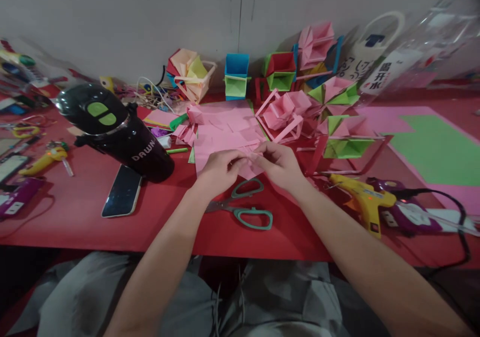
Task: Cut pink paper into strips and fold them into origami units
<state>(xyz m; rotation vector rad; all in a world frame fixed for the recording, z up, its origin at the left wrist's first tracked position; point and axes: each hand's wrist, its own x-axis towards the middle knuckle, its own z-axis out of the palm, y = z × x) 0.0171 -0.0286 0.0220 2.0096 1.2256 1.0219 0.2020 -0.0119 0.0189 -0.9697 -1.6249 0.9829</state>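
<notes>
Between them, my left hand (224,168) and my right hand (279,163) pinch a small piece of pink paper (249,170) at mid-table. Thumbs and forefingers of both hands meet near its upper edge. Under and beyond the hands lie sheets of pink paper (221,119), some with strips on top. Scissors with green handles (253,218) rest on the red table just below my hands, their blades partly hidden by my left forearm. Exact folds in the held piece are too blurred to make out.
A black bottle (127,137) stands left, with a phone (123,192) beside it. Folded paper boxes (237,77) line the back wall. A yellow glue gun (362,199) with a black cord lies right. Green and pink sheets (442,149) are at far right, near a clear plastic bottle (397,62).
</notes>
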